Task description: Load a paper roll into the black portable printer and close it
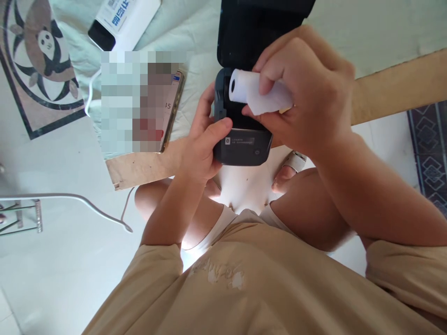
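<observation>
A small black portable printer point(244, 148) has its compartment uncovered, at the front edge of the cloth-covered table. My left hand point(206, 135) is closed round its left side, the thumb lying on top near a Bluetooth label. Over the compartment, my right hand point(303, 83) pinches a white paper roll point(244, 86) between thumb and fingers. The roll lies sideways with its dark core hole facing left, and a loose flap of paper hangs from it. Whether the roll touches the compartment floor I cannot tell; my right fingers hide its right end.
Behind the printer is a black flat piece point(258, 28), perhaps its lid or a case. On the green cloth to the left lie a phone point(172, 111), partly blurred out, and a white box-like device point(129, 21). A wooden edge point(146, 165) runs along the table front. A white cable point(70, 196) hangs at left.
</observation>
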The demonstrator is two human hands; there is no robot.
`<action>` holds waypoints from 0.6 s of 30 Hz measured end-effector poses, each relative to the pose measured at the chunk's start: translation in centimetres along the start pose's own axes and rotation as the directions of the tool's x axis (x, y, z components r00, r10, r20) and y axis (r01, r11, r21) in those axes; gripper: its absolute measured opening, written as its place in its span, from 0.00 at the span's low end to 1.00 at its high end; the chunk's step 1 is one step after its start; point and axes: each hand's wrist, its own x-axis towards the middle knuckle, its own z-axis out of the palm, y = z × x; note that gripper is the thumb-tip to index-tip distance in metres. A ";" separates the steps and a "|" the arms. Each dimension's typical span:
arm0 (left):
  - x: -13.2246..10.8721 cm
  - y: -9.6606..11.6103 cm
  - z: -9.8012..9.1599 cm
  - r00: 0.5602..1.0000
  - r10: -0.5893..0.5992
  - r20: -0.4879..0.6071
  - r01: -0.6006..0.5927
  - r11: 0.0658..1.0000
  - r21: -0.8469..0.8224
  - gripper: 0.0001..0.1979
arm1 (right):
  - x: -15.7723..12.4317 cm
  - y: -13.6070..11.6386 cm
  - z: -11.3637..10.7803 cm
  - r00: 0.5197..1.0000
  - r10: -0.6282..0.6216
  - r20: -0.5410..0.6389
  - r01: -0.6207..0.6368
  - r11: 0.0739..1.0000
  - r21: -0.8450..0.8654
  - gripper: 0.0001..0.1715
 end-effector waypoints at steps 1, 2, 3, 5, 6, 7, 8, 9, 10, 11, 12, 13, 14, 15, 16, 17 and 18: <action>0.0 -0.1 0.0 1.000 -0.002 0.004 0.002 1.000 0.006 0.20 | 0.1 0.0 0.0 1.000 0.008 0.014 -0.008 1.000 -0.006 0.02; 0.1 -0.1 0.0 1.000 -0.005 0.003 0.005 1.000 0.008 0.21 | 0.1 -0.1 0.0 0.999 0.024 0.037 -0.024 1.000 -0.005 0.02; 0.1 -0.2 0.0 1.000 -0.007 -0.004 0.007 1.000 0.010 0.21 | 0.2 -0.1 0.0 0.998 0.035 0.056 -0.035 0.999 0.001 0.01; 0.1 -0.2 0.2 1.000 -0.012 -0.028 0.012 1.000 0.018 0.20 | 0.2 -0.1 -0.1 0.996 0.037 0.086 -0.038 0.999 0.017 0.02; 0.0 -0.2 0.2 0.999 -0.017 -0.036 0.018 1.000 0.023 0.20 | 0.1 -0.2 -0.1 0.996 0.026 0.085 -0.029 0.999 0.027 0.03; 0.0 -0.2 0.3 0.999 -0.020 -0.037 0.021 0.999 0.024 0.20 | 0.1 -0.2 -0.2 0.998 0.011 0.070 -0.013 0.999 0.037 0.04; 0.0 -0.1 0.4 0.999 -0.020 -0.034 0.021 1.000 0.020 0.20 | 0.0 -0.2 -0.2 0.999 -0.002 0.046 0.000 0.999 0.042 0.06; -0.1 -0.1 0.4 0.999 -0.018 -0.030 0.018 1.000 0.010 0.19 | 0.0 -0.2 -0.3 1.000 -0.014 0.013 0.013 0.999 0.043 0.07; -0.1 0.0 0.4 1.000 -0.015 -0.026 0.015 1.000 -0.003 0.18 | 0.0 -0.2 -0.4 1.000 -0.023 -0.019 0.024 0.999 0.040 0.09; -0.1 0.0 0.3 1.000 -0.011 -0.015 0.010 1.000 -0.014 0.17 | 0.0 -0.3 -0.5 0.998 -0.035 -0.049 0.036 0.999 0.035 0.10; -0.1 0.1 0.3 1.000 -0.007 -0.004 0.007 1.000 -0.022 0.17 | 0.0 -0.4 -0.6 0.996 -0.048 -0.075 0.050 0.998 0.026 0.11; -0.1 0.2 0.2 1.000 -0.005 0.006 0.005 1.000 -0.028 0.16 | 0.0 -0.5 -0.7 0.995 -0.059 -0.081 0.060 0.998 0.012 0.12; -0.1 0.3 0.1 1.000 -0.004 0.018 0.004 0.999 -0.033 0.16 | -0.1 -0.7 -0.8 0.995 -0.068 -0.079 0.068 0.998 -0.006 0.12; 0.0 0.4 0.0 1.000 0.000 0.024 0.001 0.999 -0.037 0.15 | -0.1 -0.9 -0.9 0.994 -0.081 -0.068 0.079 0.997 -0.023 0.12; 0.0 0.4 0.0 1.000 0.009 0.027 -0.007 0.999 -0.040 0.15 | -0.3 -1.0 -0.8 0.993 -0.107 -0.056 0.106 0.994 -0.031 0.11; 0.1 0.4 -0.1 1.000 0.015 0.022 -0.015 0.999 -0.039 0.15 | -0.4 -1.2 -0.7 0.987 -0.152 -0.050 0.151 0.988 -0.027 0.11; 0.2 0.5 -0.1 1.000 0.017 0.013 -0.016 0.999 -0.035 0.16 | -0.6 -1.4 -0.5 0.978 -0.205 -0.046 0.205 0.979 -0.013 0.10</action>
